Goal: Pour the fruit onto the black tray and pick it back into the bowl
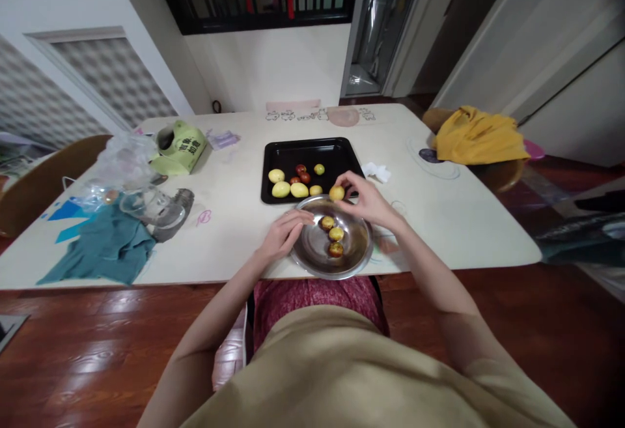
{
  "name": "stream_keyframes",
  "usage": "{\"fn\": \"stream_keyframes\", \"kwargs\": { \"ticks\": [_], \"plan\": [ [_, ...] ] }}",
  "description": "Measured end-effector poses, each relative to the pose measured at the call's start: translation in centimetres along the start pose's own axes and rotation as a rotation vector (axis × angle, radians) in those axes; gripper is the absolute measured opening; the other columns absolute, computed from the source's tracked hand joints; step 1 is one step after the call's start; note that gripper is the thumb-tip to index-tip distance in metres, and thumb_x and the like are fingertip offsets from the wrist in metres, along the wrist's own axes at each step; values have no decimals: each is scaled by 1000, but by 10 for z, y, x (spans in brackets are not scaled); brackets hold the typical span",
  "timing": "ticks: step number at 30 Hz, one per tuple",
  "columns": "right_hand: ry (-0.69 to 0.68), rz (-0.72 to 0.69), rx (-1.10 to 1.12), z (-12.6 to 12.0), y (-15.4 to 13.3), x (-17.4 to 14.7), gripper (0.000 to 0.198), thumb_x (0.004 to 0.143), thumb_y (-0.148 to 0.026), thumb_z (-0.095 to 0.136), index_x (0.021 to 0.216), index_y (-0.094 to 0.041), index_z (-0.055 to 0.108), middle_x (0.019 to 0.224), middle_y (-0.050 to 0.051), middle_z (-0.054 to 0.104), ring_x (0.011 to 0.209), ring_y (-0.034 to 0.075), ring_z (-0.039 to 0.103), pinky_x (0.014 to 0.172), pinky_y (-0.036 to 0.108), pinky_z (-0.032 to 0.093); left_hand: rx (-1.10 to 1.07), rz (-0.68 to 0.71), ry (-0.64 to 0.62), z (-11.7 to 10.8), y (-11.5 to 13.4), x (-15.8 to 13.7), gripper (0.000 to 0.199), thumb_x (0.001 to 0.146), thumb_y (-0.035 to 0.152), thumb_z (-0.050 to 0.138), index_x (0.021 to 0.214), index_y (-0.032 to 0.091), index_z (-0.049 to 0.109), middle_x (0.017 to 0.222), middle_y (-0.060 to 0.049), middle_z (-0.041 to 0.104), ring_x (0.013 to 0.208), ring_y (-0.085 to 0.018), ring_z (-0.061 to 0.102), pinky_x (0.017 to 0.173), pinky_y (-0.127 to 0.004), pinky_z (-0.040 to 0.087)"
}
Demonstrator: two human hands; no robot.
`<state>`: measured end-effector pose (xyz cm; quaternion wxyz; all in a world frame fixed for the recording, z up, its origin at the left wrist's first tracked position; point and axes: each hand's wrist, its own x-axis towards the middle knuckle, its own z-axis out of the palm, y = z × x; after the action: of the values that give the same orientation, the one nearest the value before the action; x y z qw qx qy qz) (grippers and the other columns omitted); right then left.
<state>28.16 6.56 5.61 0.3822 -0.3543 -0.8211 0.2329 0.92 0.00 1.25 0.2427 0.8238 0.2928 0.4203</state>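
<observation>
R hand (pixel 362 199) – grip pinching one yellow fruit (pixel 336 193) over far rim of metal bowl (pixel 360 249), nr black tray (pixel 336 152). L hand (pixel 282 234) at L rim, apparently holding nothing; contact unclear. Risk: bowl sits at front edge of tabletop (pixel 234 213) – a knock could tip it. Fingertip hold may also slip.

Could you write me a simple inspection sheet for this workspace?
Surface: white table, drawings on it.
Job's things: black tray holding assorted fruits; metal bowl holding three fruits.
Clutter: teal cloth, clear plastic bag, green carton, white tissue.
Hands: right hand pinches a yellowish fruit over the bowl; left hand at the bowl's rim.
Cables: none certain; dark loop beyond the far edge, unclear.
Surroundings: wooden floor; yellow cloth on a chair.
</observation>
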Motion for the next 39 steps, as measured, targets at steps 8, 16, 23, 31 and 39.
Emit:
{"fn": "stream_keyframes", "kwargs": {
  "ticks": [8, 16, 23, 31, 39],
  "plan": [
    [-414, -168, -217, 39, -25, -12, 29, 89, -13, 67, 116, -23, 67, 114, 9, 69, 102, 27, 68, 90, 39, 56, 76, 75, 68, 1, -4, -3, 49, 115, 38, 32, 112, 17, 77, 110, -15, 78, 106, -25, 72, 100, -46, 57],
    [-484, -191, -290, 50, -14, -7, 31, 85, -12, 78, 111, -21, 66, 112, 8, 69, 99, 26, 68, 84, 34, 53, 119, 95, 52, 0, -5, -3, 53, 114, 40, 30, 111, 18, 78, 107, -14, 79, 105, -26, 72, 98, -46, 58],
    [-437, -193, -153, 38, -7, 2, 24, 93, -28, 78, 115, -22, 70, 113, 9, 74, 103, 26, 71, 92, 38, 56, 144, 176, 87, 2, -5, -3, 45, 113, 30, 34, 105, 18, 77, 102, -13, 80, 100, -24, 73, 93, -42, 58],
    [-179, -101, -191, 5, 39, 54, 21, 101, -29, 63, 112, -21, 78, 112, 11, 75, 101, 26, 72, 90, 40, 58, 179, 134, 59, 1, -6, -4, 51, 114, 36, 31, 102, 18, 76, 98, -13, 79, 101, -24, 74, 94, -43, 59],
    [-447, -167, -115, 26, 75, 88, 28, 101, -33, 66, 124, -23, 79, 117, 10, 77, 102, 23, 72, 97, 37, 55, 167, 249, 100, 2, -7, -3, 40, 112, 22, 36, 108, 17, 75, 101, -13, 81, 97, -23, 73, 91, -39, 58]
  ]
}}
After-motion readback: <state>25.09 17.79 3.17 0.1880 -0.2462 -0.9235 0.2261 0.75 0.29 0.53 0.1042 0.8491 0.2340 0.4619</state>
